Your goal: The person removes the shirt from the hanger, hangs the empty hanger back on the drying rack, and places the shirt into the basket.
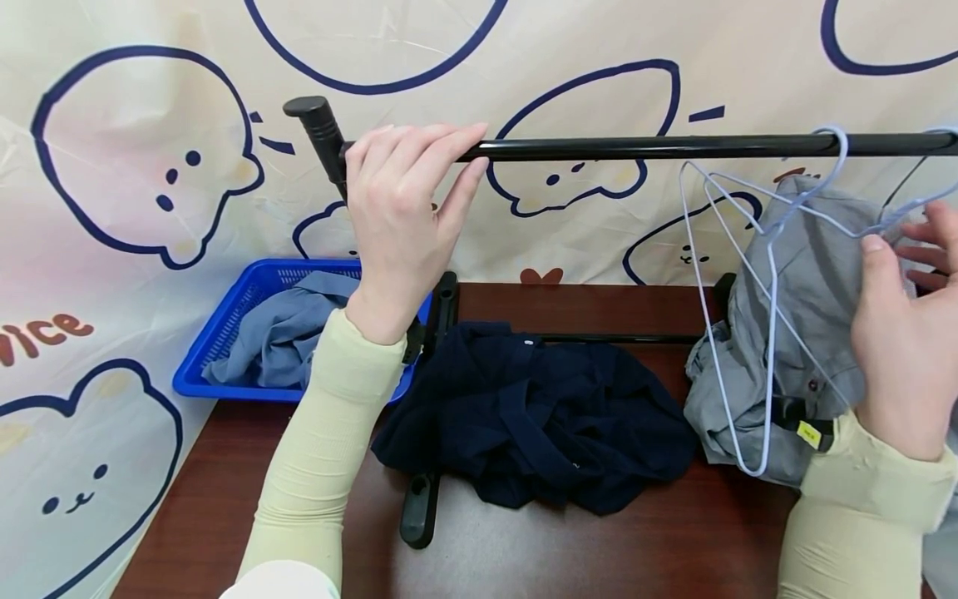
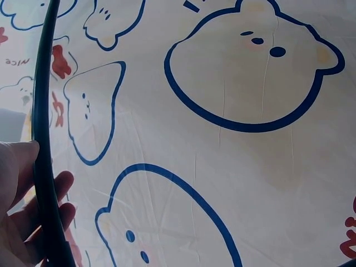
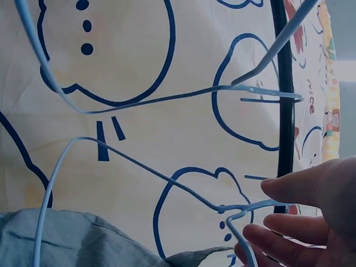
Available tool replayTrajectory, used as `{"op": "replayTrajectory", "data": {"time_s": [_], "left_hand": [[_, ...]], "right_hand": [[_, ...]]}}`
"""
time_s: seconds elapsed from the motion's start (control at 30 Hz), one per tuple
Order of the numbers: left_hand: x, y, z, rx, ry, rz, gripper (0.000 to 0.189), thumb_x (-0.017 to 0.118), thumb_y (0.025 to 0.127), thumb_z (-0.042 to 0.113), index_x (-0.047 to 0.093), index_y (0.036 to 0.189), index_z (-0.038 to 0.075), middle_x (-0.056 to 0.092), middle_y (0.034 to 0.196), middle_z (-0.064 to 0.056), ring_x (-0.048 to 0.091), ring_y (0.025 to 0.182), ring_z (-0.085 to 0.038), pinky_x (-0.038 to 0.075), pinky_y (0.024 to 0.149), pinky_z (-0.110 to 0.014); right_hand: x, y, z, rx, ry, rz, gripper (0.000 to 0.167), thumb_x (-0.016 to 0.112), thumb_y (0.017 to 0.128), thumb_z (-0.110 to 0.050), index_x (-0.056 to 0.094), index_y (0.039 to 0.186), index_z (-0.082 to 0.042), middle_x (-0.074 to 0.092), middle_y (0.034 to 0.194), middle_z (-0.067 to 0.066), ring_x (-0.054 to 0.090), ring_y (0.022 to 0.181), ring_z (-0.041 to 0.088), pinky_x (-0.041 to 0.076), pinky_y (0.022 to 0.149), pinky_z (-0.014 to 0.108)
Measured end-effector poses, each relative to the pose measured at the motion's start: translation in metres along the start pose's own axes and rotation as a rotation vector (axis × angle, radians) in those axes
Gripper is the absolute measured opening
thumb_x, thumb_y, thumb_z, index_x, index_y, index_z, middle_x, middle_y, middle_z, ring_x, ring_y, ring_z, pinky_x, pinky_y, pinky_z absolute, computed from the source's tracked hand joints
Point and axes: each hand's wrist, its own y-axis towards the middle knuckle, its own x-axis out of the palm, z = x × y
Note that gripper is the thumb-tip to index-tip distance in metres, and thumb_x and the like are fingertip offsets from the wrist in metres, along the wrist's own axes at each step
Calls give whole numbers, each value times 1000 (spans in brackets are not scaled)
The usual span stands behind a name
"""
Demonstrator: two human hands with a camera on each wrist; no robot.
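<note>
My left hand (image 1: 400, 191) grips the black rail (image 1: 599, 149) near its left end, fingers over the top and thumb below. In the left wrist view the thumb and fingers wrap that rail (image 2: 44, 111). Two light blue wire hangers hook over the rail at the right; the nearer hanger (image 1: 772, 333) carries no garment. My right hand (image 1: 909, 333) is at the neck of the other hanger (image 1: 916, 204). In the right wrist view, this hanger's neck (image 3: 261, 206) passes between spread thumb and fingers, without a plain pinch. Grey clothing (image 1: 808, 291) is behind the hangers.
A crumpled navy garment (image 1: 539, 416) lies on the brown table (image 1: 599, 549), over part of the rack's black foot (image 1: 419, 512). At the left, a blue basket (image 1: 190, 387) holds a blue-grey garment (image 1: 280, 333). A patterned cloth (image 1: 112, 316) hangs behind.
</note>
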Motion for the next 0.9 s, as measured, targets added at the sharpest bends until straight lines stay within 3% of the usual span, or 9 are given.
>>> {"op": "replayTrajectory", "data": {"time_s": [0.23, 0.43, 0.63, 0.9], "left_hand": [[0, 0, 0, 0, 0, -1, 23, 68, 100, 28, 79, 116, 15, 75, 110, 0, 62, 104, -26, 35, 102, -38], [0, 0, 0, -2, 2, -3, 23, 68, 100, 28, 79, 116, 14, 75, 110, -1, 62, 104, -26, 35, 102, -38], [0, 0, 0, -3, -3, 2, 25, 66, 101, 30, 80, 115, 14, 75, 110, 0, 62, 104, -26, 35, 102, -37], [0, -1, 1, -5, 0, 8, 22, 70, 99, 26, 80, 115, 15, 75, 109, 0, 62, 104, -26, 35, 102, -37]], "right_hand": [[-8, -9, 0, -218, -1, 74, 42, 57, 104, -26, 53, 146, -23, 54, 137, -17, 45, 127, 2, 26, 108, 21], [-13, -21, -7, -274, 32, 98, 39, 59, 104, -23, 58, 142, -26, 57, 138, -16, 47, 127, 5, 28, 109, 23], [-13, -34, -13, -239, 102, 32, 40, 61, 103, -18, 60, 142, -25, 59, 138, -12, 50, 126, 8, 29, 108, 22], [-8, -36, 6, -362, 102, -83, 36, 59, 103, -15, 64, 139, -19, 62, 136, -3, 57, 119, 4, 37, 107, 22]]}}
